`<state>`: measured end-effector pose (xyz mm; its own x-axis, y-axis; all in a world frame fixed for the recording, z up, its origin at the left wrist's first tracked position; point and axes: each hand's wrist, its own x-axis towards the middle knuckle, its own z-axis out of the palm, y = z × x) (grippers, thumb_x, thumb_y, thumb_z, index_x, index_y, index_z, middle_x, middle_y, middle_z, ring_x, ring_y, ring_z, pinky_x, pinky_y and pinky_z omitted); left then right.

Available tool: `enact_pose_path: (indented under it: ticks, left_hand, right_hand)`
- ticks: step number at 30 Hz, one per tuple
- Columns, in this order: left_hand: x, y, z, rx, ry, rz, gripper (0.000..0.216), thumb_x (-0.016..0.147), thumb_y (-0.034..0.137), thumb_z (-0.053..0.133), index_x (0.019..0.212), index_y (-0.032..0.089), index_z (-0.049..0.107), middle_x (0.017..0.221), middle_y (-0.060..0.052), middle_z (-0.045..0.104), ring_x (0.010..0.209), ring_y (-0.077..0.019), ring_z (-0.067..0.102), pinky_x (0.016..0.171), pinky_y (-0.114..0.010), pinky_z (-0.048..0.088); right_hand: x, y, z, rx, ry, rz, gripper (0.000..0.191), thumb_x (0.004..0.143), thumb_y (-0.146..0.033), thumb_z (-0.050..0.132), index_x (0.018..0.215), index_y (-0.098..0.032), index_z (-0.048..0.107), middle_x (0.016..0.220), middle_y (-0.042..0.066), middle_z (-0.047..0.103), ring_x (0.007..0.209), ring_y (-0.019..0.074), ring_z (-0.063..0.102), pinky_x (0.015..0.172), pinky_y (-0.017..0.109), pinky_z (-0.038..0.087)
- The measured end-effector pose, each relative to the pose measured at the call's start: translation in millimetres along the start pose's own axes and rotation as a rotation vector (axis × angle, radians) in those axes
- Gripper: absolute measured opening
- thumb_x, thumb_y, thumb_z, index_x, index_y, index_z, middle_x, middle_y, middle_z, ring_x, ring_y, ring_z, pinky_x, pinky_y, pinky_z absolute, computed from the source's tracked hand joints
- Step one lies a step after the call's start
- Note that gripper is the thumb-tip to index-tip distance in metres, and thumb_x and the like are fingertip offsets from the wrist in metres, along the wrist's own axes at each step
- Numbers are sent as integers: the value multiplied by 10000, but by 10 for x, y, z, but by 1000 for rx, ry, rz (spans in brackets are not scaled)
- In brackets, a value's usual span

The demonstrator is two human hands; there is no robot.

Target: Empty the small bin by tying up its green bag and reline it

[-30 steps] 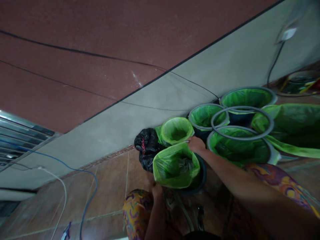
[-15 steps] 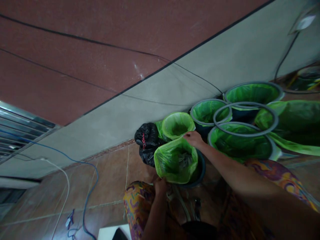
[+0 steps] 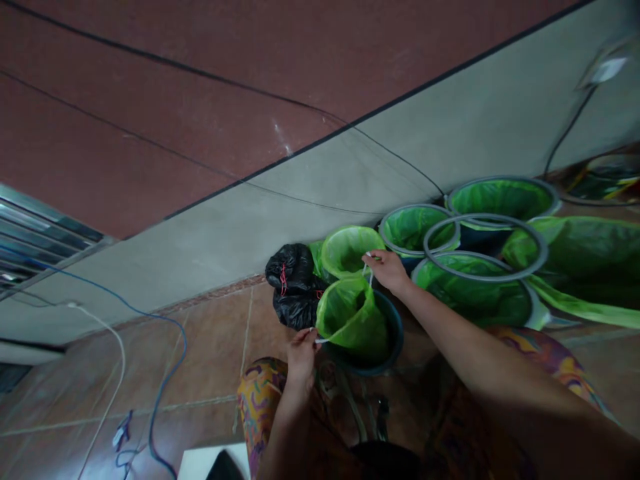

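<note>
While the left hand (image 3: 303,350) pinches the near rim of the translucent green plastic bag (image 3: 353,317) and the right hand (image 3: 387,270) grips its far rim, the bag mouth stays stretched inside the dark round bin (image 3: 395,333) on the tiled floor (image 3: 200,373)

My arms bare to the shoulder, no sleeves; legs in trousers (image 3: 257,407) patterned yellow, purple and orange swirls.

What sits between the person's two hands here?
In the head view, the green bag in its dark bin spans between left hand and right hand.
</note>
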<state>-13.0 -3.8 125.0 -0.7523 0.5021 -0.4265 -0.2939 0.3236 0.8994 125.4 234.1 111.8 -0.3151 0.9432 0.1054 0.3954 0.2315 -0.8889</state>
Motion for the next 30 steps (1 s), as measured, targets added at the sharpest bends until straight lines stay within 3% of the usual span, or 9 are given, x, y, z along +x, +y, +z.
enact_pose_path:
  ticks: [5,8,11,15,19,21,23,27,30]
  left_hand:
    - [-65,220,96,128,-148,154,205,630,344,736,689,149,719,588,12,609,545,-94,509,566,-219,398]
    - [-35,334,140,163,-70,139,142,641,294,706,621,153,695,516,30,553,496,-81,462,523,-213,357]
    - [2,388,201,149,-87,187,132,650,283,682,655,153,706,530,26,574,490,-81,466,500,-207,337]
    - [36,381,329,81,-100,90,149,634,292,678,568,165,635,429,57,469,408,-65,379,439,-205,265]
    - [30,357,426,107,-92,113,153,624,304,695,590,159,659,465,44,507,446,-74,424,457,-201,296]
    - [8,363,428,104,-95,109,139,618,287,691,590,155,659,495,34,531,469,-78,445,470,-201,313]
    - [-23,383,381,65,-103,78,136,608,281,692,589,153,651,506,35,527,471,-76,443,470,-202,313]
    - [-95,427,176,-146,-155,63,177,588,301,730,631,149,650,543,50,508,500,-60,440,500,-192,337]
    - [-134,452,46,-262,-200,98,226,591,318,768,639,146,629,587,46,524,532,-52,452,529,-185,356]
  right_hand:
    - [-90,-26,34,196,-148,-105,307,843,-425,544,805,-161,695,847,46,711,754,164,602,719,270,460]
    - [-180,-53,76,240,-288,-32,368,855,-478,509,755,-164,672,733,32,680,694,157,574,670,264,449]
    - [-315,-103,147,273,-489,-100,350,841,-476,528,738,-167,658,693,14,652,679,149,560,672,262,449]
    - [-556,-199,303,395,-764,-174,290,763,-393,633,942,-170,685,805,-2,677,750,160,600,734,281,479]
    - [-788,-210,505,386,-928,-227,329,738,-329,691,1037,-193,676,903,2,698,820,171,626,773,285,493]
    - [-864,-156,586,301,-965,-244,236,806,-329,639,990,-186,682,879,10,706,808,170,633,767,279,489]
    - [-902,-66,632,76,-947,-271,185,874,-314,565,905,-184,692,827,24,712,780,173,639,750,273,477]
    - [-898,153,644,-410,-854,-378,256,921,-289,496,813,-186,704,794,75,722,771,209,655,720,289,448]
    - [-883,263,637,-475,-851,-405,287,935,-277,462,817,-185,706,815,92,731,775,214,665,699,289,435]
